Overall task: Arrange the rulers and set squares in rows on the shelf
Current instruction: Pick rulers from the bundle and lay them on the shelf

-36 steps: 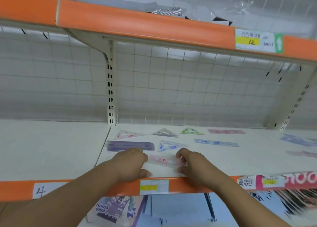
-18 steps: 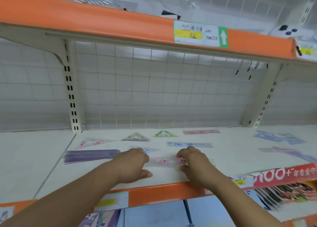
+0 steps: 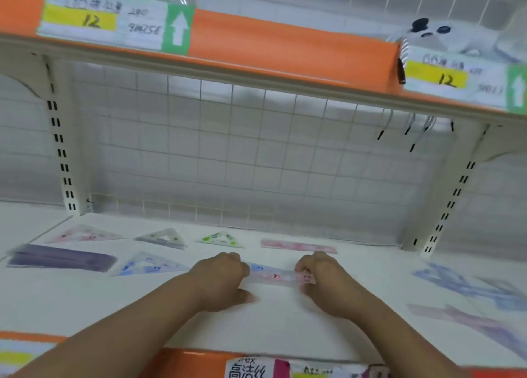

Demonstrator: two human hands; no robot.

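White shelf (image 3: 285, 326) backed by wire grid: the left hand (image 3: 219, 280) and right hand (image 3: 328, 282), fingers curled, each grip one end of a clear pink ruler (image 3: 275, 277) lying flat between them. To the left lie a blue set square (image 3: 148, 266) and a purple ruler stack (image 3: 60, 259). A long pink ruler (image 3: 296, 246) lies just behind the right hand.

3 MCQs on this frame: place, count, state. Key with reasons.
1. Where is the green set square?
A) back row, between grey set square and pink back ruler
B) top shelf
C) under a hand
2. How many set squares lie in the back row?
A) one
B) three
C) six
3. The clear pink ruler in front is:
A) untouched
B) in one hand
C) gripped at both ends
Key: 1 A, flanked by those two. 2 B, pink set square, grey, green. 3 C, left hand and right hand each grip an end.
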